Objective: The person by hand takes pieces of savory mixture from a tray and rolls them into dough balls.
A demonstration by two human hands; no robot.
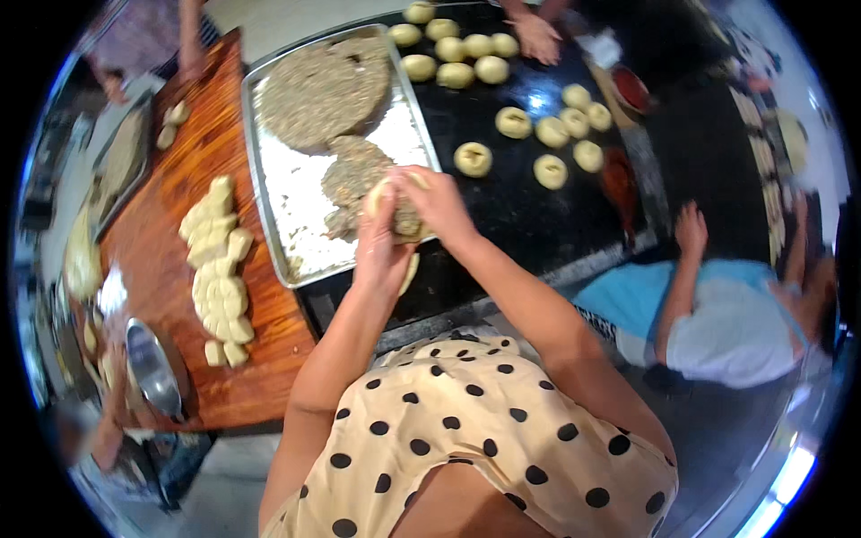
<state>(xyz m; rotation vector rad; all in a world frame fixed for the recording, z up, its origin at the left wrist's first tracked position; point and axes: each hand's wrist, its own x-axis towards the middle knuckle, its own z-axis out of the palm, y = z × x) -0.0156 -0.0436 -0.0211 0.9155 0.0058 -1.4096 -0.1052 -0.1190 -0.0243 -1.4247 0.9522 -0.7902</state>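
Note:
Both my hands meet over the near right corner of a metal tray (276,248). Between them is a piece of pale dough (380,195), partly hidden by my fingers. My left hand (380,240) cups it from below and the left, fingers closed round it. My right hand (437,204) closes over its top and right side. Greyish minced filling (325,94) forms a large mound on the tray, with a smaller loose heap (354,172) just beyond my hands. Another pale dough piece (409,274) shows beside my left wrist.
Round stuffed buns (473,160) sit on the black worktop (484,238). Cut dough pieces (220,269) line the wooden table (152,269), near a metal bowl (157,368). A red bowl (630,88) stands far right. Other people's hands (536,38) reach in around the edges.

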